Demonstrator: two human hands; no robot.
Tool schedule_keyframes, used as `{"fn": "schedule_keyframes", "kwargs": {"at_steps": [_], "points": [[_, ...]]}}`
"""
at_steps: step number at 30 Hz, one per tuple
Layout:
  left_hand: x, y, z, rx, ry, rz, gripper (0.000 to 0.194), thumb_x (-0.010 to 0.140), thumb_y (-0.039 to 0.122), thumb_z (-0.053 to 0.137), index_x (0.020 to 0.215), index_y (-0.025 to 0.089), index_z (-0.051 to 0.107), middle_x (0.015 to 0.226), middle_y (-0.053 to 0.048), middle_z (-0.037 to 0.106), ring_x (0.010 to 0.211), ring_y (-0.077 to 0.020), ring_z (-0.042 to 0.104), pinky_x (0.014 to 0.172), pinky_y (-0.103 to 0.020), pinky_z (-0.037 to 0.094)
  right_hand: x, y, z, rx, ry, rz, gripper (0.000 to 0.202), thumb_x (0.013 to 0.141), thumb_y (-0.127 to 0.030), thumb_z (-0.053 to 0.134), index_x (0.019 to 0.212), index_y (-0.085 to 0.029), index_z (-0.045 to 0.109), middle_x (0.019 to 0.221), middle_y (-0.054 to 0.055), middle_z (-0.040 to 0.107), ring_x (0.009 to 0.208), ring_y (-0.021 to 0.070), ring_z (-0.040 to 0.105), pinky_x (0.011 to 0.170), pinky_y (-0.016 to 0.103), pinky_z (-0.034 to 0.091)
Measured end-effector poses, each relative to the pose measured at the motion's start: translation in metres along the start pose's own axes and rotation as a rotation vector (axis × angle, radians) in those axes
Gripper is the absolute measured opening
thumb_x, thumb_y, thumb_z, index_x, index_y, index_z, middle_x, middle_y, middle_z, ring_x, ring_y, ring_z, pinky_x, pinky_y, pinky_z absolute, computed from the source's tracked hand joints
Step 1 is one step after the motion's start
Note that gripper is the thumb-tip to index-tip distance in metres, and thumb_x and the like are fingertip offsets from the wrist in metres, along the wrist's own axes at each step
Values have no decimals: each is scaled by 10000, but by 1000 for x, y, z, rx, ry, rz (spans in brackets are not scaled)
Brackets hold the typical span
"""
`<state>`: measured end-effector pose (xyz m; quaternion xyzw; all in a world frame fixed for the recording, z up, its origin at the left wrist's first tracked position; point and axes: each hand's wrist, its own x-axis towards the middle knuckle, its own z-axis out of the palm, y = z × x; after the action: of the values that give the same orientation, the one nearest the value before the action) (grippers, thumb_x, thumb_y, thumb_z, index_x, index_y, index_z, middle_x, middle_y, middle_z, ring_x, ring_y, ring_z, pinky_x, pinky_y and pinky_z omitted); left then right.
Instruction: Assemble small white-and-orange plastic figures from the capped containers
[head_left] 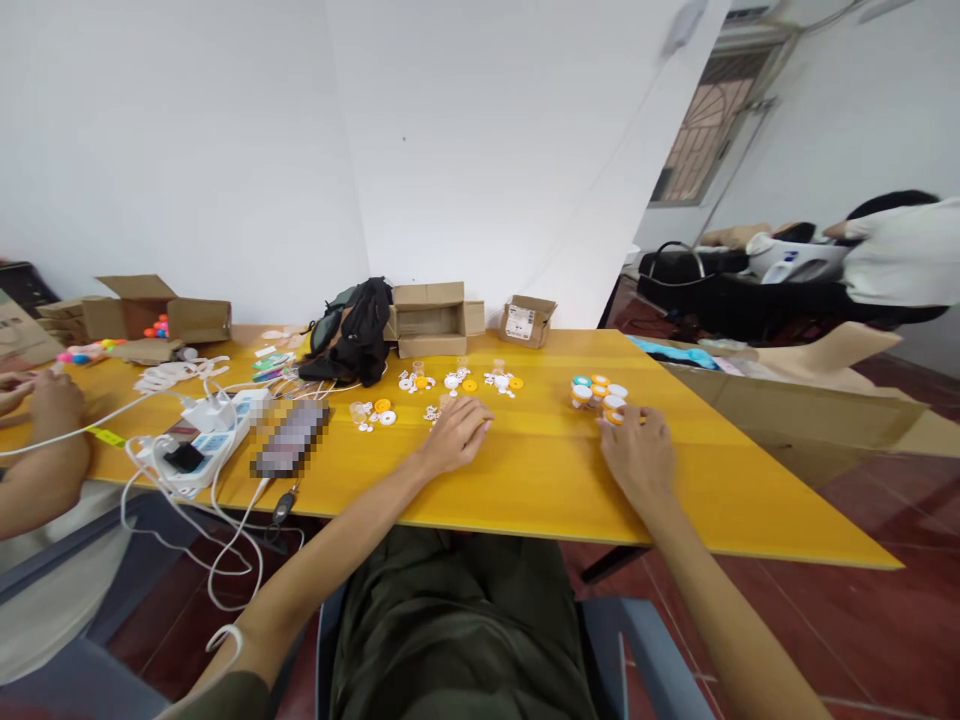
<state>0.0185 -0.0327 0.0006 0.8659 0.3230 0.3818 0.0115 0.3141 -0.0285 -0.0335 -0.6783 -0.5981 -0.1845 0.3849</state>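
Observation:
My left hand (456,438) is over the table's near middle, fingers loosely bent, with no object visible in them. Beside it lies a small heap of white parts (431,412), partly covered by the hand. My right hand (641,452), a little blurred, is at the near side of a cluster of small tubs (600,390) with white, orange and teal tops. Its thumb and fingers are apart around the nearest white-topped tub (613,404). Further back are similar part groups, with white pieces (451,383), yellow-orange rings (516,384) and clear cups (499,367).
Open cardboard boxes (431,325) and a black backpack (352,335) stand along the wall. To the left lie a power strip (217,440) with cables and a phone (292,440). Another person's hand (56,395) is at far left. A large carton (765,430) is beside the table's right edge.

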Motion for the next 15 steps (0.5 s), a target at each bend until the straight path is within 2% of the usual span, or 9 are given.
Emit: {"fn": "schedule_keyframes", "kwargs": {"at_steps": [4,7,9,12,15], "points": [[-1,2,4,-6,-26,43,302,1022,294,332,1023,217,624,976,-104,677,994,-240,596,906,-387,472,-4,-2,-3,16,-39,39,253,875,-340,522,1019,-157,620,969,215,641,860,356,625,695,454,509],[-3,6,7,3,-73,38,317,1029,313,315,1073,213,613,1019,-104,679,1016,-235,611,926,-382,482,-13,-12,-5,137,-113,50,238,870,-359,534,1017,-184,600,946,184,665,881,360,646,733,469,524],[-4,11,10,8,-130,7,309,1031,344,332,1151,225,590,1104,-96,670,1073,-226,616,951,-365,486,-22,-25,-3,331,-188,7,224,867,-385,544,1010,-216,583,1010,154,679,864,322,664,759,455,539],[-4,20,13,21,-223,-55,348,1012,428,404,1274,237,531,1219,-94,643,1121,-235,619,969,-362,492,-35,-54,3,684,-389,-64,247,862,-405,562,1043,-237,556,1029,110,693,842,268,681,792,417,562],[-3,27,12,39,-307,-149,413,975,498,480,1294,240,519,1159,-86,675,1030,-254,660,915,-371,510,-44,-81,11,945,-575,-104,260,840,-354,577,1072,-249,526,1082,78,695,959,246,684,869,404,560]]}}
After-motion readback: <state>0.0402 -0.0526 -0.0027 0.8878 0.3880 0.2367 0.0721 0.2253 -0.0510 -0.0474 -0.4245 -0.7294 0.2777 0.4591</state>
